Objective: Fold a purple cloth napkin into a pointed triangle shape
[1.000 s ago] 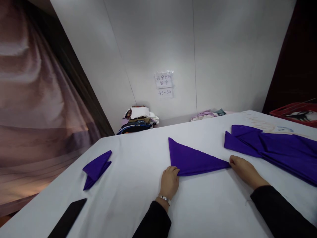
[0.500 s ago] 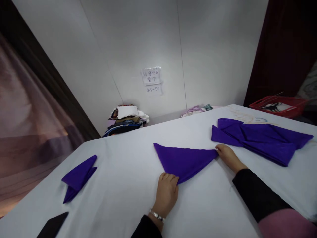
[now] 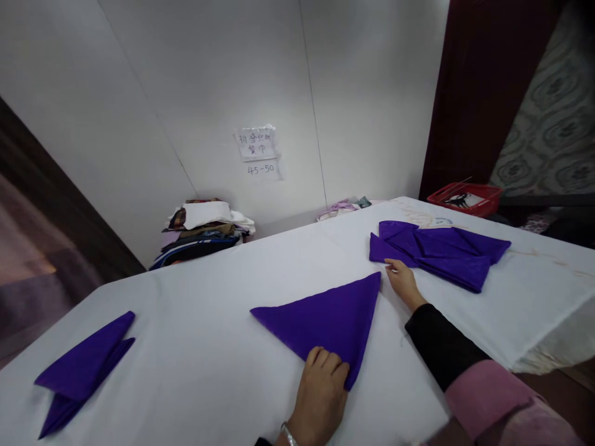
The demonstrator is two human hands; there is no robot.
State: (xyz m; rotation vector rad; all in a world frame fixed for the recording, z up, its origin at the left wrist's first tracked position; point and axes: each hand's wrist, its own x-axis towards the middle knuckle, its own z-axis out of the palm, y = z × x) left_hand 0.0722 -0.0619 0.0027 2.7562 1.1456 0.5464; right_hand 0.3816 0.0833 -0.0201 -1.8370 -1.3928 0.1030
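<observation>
A purple cloth napkin (image 3: 325, 316), folded to a triangle, lies on the white tablecloth in front of me. My left hand (image 3: 323, 390) bends its fingers over the napkin's near corner and grips it there. Just right of the napkin's far right corner is my right hand (image 3: 403, 282), apart from the cloth, its thumb and forefinger slightly spread with nothing between them. Close beyond that hand lies a loose heap of purple napkins (image 3: 441, 251). Another folded purple napkin (image 3: 88, 371) rests at the left, with layered points.
Along the wall sits a pile of folded clothes (image 3: 204, 229), with a smaller lilac cloth bundle (image 3: 339, 209) farther right. A red basket (image 3: 483, 201) holding a dark item stands beyond the far right table edge. Paper signs (image 3: 258, 152) hang on the wall.
My right hand has let go of the napkin's right corner and moved slightly off it. The napkin has turned, its right corner now farther up. My view has swung to the right.
</observation>
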